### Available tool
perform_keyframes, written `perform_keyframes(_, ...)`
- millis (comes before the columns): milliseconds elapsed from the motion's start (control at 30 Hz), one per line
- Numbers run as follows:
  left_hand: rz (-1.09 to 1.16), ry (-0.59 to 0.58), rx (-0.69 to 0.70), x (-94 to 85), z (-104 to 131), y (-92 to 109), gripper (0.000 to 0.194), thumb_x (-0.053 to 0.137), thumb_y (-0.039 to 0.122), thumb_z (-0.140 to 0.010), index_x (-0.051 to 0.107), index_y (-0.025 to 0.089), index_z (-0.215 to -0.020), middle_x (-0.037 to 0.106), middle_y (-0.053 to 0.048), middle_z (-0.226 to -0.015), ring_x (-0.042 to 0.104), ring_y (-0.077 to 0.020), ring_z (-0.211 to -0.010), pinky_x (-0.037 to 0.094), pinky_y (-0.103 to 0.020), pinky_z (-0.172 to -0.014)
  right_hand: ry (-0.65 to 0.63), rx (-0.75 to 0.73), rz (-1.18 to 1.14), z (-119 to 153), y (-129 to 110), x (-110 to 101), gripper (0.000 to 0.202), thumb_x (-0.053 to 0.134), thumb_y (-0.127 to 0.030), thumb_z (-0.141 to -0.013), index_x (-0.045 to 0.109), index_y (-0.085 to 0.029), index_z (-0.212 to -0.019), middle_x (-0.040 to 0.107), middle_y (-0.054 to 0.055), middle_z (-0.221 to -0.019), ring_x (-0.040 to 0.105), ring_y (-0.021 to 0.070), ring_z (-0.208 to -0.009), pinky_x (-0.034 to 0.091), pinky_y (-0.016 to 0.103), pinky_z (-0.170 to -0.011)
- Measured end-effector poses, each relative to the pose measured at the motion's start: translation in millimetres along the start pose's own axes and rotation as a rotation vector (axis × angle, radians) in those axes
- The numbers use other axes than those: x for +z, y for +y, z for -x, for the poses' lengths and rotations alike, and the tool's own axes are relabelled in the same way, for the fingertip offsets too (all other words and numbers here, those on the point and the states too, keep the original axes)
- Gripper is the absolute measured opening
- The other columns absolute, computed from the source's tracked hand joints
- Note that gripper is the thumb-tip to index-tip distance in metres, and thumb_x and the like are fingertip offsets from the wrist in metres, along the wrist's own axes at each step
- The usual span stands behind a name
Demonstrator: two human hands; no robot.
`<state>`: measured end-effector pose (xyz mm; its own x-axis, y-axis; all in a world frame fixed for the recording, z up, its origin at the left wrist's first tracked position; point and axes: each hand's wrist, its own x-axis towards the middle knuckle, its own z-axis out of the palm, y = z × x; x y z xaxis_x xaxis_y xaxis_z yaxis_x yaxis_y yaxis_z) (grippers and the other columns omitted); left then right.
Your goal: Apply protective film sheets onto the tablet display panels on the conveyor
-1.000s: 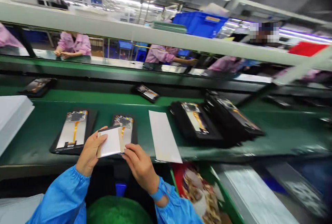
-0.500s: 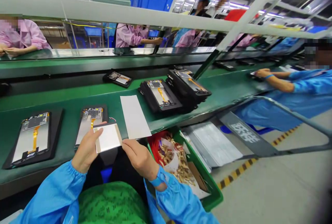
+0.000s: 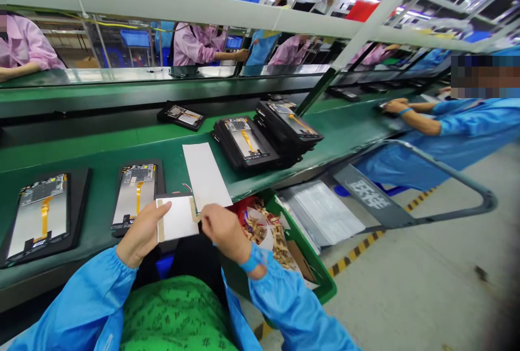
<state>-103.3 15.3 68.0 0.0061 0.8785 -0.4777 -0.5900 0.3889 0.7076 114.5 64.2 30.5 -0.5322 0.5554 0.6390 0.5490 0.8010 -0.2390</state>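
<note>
A white rectangular battery pack (image 3: pixel 177 219) with tan strips along two edges is held over the bench edge. My left hand (image 3: pixel 142 232) grips its left side, thumb on top. At its right edge my right hand (image 3: pixel 225 232) pinches the end of a tan strip (image 3: pixel 195 211), which is partly lifted and bent. A thin red wire shows behind the pack. Behind my left hand lies an opened tablet (image 3: pixel 136 191) with an orange ribbon cable; another opened tablet (image 3: pixel 43 215) lies farther left. A white sheet (image 3: pixel 206 175) lies just behind my right hand.
Stacked opened tablets (image 3: pixel 247 142) stand behind the sheet, and one more device (image 3: pixel 182 116) lies farther back. A green bin (image 3: pixel 327 286) of tan scraps sits below the bench's right edge, beside a cart (image 3: pixel 374 199). A person in blue works at the right.
The right-hand tan strip has come partly up off the pack, and my right hand has curled in and risen slightly. A tan strip on the pack's left side now shows. The view has shifted somewhat.
</note>
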Motion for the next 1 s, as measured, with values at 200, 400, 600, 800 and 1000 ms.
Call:
perform_keyframes(200,0.084,-0.050,-0.102,0.6,-8.8,-9.9,0.043,0.068,0.023,-0.086,0.064,0.011,-0.127,0.076,-0.016,-0.106,0.074,-0.0292,-0.094,0.060,-0.039,-0.084,0.427,0.587,-0.018,-7.8,16.2,-24.9,0.010,0.051,-0.019,-0.094,0.061,-0.019,-0.092,0.068,0.005,-0.084,0.066,0.0192,-0.073,0.055,0.032,-0.069)
perform_keyframes(400,0.189,-0.037,-0.045,10.2,-27.3,-25.0,0.049,0.068,0.023,-0.085,0.059,0.014,-0.132,0.076,-0.010,-0.098,0.073,-0.0207,-0.080,0.058,-0.032,-0.077,-0.099,-0.014,-0.159,0.6,-58.6,-5.0,0.021,0.044,-0.011,-0.099,0.064,-0.018,-0.105,0.070,0.009,-0.094,0.067,0.0192,-0.089,0.057,0.030,-0.081)
perform_keyframes(600,0.197,0.033,0.010,20.7,-22.5,-29.2,0.052,0.072,0.024,-0.082,0.058,0.016,-0.132,0.074,-0.005,-0.086,0.068,-0.0164,-0.068,0.052,-0.027,-0.065,-0.239,-0.195,-0.031,-3.9,-58.3,-12.3,0.022,0.043,-0.009,-0.100,0.063,-0.015,-0.105,0.067,0.008,-0.086,0.065,0.0192,-0.081,0.055,0.029,-0.072)
perform_keyframes(800,0.185,0.013,0.035,26.7,-23.8,-36.9,0.058,0.077,0.029,-0.079,0.058,0.017,-0.133,0.074,-0.007,-0.090,0.071,-0.0214,-0.082,0.054,-0.032,-0.077,-0.236,-0.248,0.080,-0.5,-65.9,-10.8,0.023,0.041,-0.007,-0.098,0.062,-0.016,-0.093,0.061,0.006,-0.075,0.058,0.0191,-0.068,0.050,0.031,-0.061)
perform_keyframes(1000,0.239,-0.278,-0.187,34.9,-16.3,-48.1,0.041,0.064,0.041,-0.091,0.065,0.017,-0.123,0.073,-0.014,-0.114,0.071,-0.0274,-0.100,0.054,-0.040,-0.091,-0.006,0.360,-0.142,19.5,-19.2,-12.1,0.013,0.049,-0.021,-0.095,0.059,-0.019,-0.087,0.065,0.003,-0.076,0.062,0.0158,-0.067,0.051,0.026,-0.064)
